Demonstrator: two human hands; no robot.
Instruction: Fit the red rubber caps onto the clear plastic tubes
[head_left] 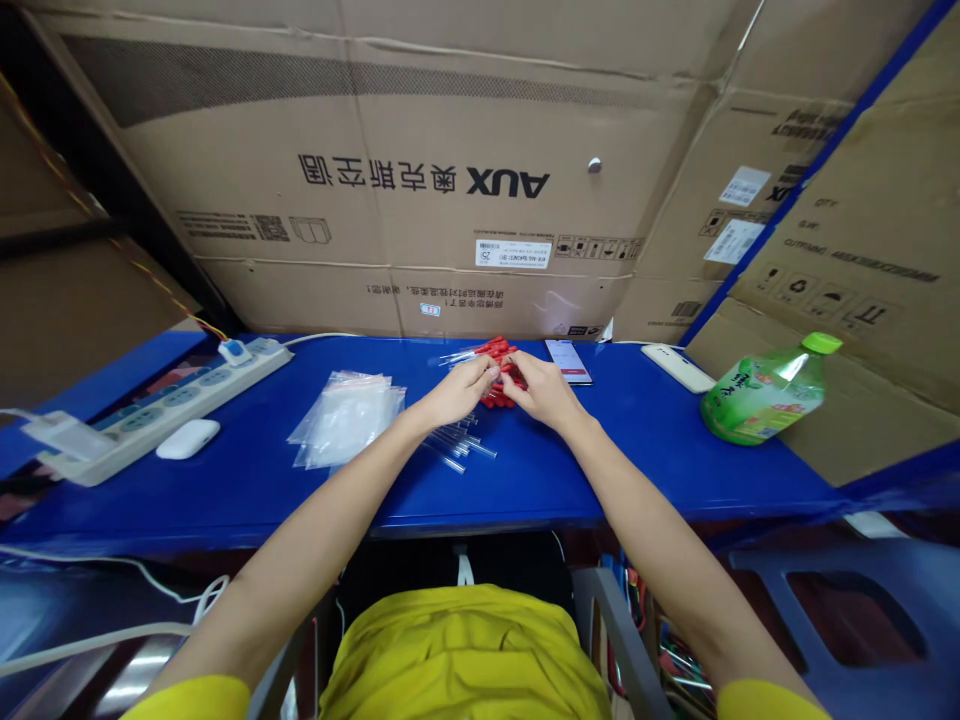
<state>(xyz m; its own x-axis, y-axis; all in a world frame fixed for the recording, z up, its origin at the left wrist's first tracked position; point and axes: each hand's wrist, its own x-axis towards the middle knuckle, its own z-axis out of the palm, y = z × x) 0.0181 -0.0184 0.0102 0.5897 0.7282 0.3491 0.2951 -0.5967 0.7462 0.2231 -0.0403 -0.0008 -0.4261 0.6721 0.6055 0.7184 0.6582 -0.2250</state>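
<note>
My left hand [463, 390] and my right hand [543, 386] meet over the far middle of the blue table, fingertips pinched close together. The right fingers close on a small red rubber bulb [508, 367]. What the left fingers pinch is hidden. Loose red bulbs [496, 399] lie in a pile below and between the hands. Just beyond sit several droppers [459, 356] with red bulbs and clear stems. Thin clear tubes [452, 447] are scattered near my left wrist. Left of them is a stack of clear plastic bags [346, 418].
A power strip [176, 400] and a white earbud case [188, 439] lie at the left. A phone [568, 361] with a lit screen, a white power bank [678, 368] and a green drink bottle [771, 395] are at the right. Cardboard [420, 120] walls the back.
</note>
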